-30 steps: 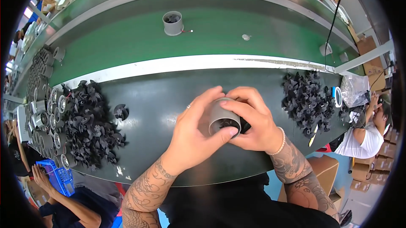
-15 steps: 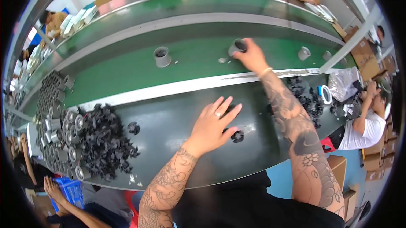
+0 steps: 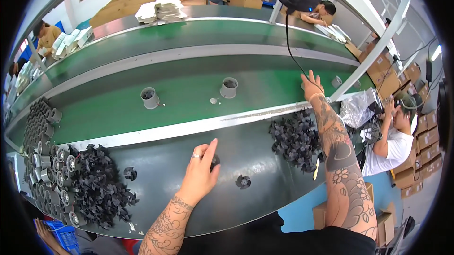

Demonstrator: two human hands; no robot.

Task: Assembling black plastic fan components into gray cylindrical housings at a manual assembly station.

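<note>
My left hand [image 3: 201, 170] rests on the dark worktable [image 3: 255, 146], fingers curled over a small black fan impeller [image 3: 215, 162]. Another loose black impeller [image 3: 242, 181] lies just right of it. My right hand [image 3: 312, 87] is stretched far out to the right end of the green conveyor belt [image 3: 189, 96], fingers apart, holding nothing that I can see. Two grey cylindrical housings [image 3: 229, 87] [image 3: 150, 98] stand upright on the belt.
A heap of black impellers [image 3: 97, 186] and rows of grey housings [image 3: 40, 155] fill the table's left side. Another impeller pile [image 3: 295, 139] lies right. A person in a white shirt [image 3: 395, 136] sits at right; others work behind the far belt.
The grey housing I held in both hands now stands on the belt. My right hand moved away from it to the right. My left hand dropped onto an impeller on the table.
</note>
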